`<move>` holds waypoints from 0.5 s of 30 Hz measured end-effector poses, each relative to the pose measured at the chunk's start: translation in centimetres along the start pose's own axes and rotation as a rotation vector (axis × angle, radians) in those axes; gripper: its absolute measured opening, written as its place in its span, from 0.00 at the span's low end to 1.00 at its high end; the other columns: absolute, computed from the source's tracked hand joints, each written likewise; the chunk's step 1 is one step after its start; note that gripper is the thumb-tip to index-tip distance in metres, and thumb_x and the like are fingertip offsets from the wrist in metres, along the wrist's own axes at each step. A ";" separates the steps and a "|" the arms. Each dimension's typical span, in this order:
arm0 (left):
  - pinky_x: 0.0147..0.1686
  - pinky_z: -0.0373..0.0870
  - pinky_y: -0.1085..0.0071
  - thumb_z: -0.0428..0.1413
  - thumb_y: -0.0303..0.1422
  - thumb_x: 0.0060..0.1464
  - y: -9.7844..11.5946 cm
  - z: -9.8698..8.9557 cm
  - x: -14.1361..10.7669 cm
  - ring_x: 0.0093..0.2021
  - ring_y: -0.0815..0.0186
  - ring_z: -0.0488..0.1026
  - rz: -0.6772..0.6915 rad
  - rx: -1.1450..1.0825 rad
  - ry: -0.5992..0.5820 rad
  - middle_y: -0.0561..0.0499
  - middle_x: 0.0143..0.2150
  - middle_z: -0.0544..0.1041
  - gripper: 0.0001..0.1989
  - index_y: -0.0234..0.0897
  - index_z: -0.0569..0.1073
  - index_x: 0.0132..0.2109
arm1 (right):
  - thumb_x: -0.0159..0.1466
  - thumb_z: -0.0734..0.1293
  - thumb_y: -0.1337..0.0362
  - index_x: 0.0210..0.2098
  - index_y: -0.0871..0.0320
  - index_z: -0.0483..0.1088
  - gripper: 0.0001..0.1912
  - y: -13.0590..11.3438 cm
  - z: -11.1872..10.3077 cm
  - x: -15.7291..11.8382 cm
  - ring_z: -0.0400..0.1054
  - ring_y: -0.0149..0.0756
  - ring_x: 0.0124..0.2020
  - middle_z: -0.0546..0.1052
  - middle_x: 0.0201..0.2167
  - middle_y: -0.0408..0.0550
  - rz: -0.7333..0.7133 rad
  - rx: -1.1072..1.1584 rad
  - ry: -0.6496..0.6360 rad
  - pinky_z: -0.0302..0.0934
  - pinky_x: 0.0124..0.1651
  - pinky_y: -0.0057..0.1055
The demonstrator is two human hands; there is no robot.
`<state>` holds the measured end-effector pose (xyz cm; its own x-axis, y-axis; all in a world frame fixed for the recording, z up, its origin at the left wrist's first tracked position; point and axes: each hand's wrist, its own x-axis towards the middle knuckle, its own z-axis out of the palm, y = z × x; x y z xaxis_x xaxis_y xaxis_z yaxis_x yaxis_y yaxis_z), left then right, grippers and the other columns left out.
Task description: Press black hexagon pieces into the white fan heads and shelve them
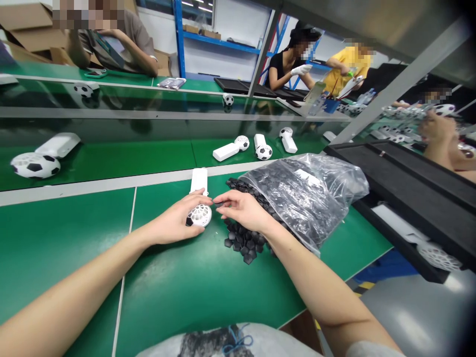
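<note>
Two hands [174, 220] [243, 210]; one soccer-ball shell [200, 215]

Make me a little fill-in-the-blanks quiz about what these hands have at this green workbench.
The left hand cups a white openwork ball patterned like a ____.
The small pieces heaped beside the right hand are all ____ in colour.
The clear plastic bag holding more of them lies on a bench top coloured ____.
The co-worker across the bench wears a glove coloured ____.

Missing words: soccer ball; black; green; white.
</note>
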<state>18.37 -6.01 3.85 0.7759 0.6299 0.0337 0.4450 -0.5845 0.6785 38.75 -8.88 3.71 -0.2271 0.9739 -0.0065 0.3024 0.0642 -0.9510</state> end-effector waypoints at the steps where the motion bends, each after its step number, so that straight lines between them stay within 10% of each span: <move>1: 0.61 0.47 0.56 0.53 0.29 0.45 0.0 0.0 0.0 0.65 0.59 0.43 0.000 0.002 -0.001 0.49 0.61 0.59 0.26 0.41 0.61 0.54 | 0.56 0.65 0.70 0.38 0.61 0.71 0.10 0.0 0.0 0.0 0.68 0.28 0.29 0.69 0.37 0.47 -0.042 -0.040 0.031 0.68 0.33 0.29; 15: 0.61 0.47 0.57 0.52 0.29 0.46 -0.1 0.0 0.0 0.65 0.58 0.43 0.002 0.021 0.006 0.48 0.61 0.58 0.25 0.40 0.61 0.54 | 0.60 0.64 0.67 0.32 0.58 0.71 0.04 -0.5 0.4 -0.6 0.67 0.30 0.33 0.73 0.30 0.44 -0.292 -0.446 0.264 0.62 0.41 0.29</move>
<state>18.27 -5.94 3.77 0.7741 0.6318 0.0391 0.4530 -0.5960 0.6630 38.35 -9.56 4.04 -0.1389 0.9198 0.3670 0.6349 0.3671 -0.6798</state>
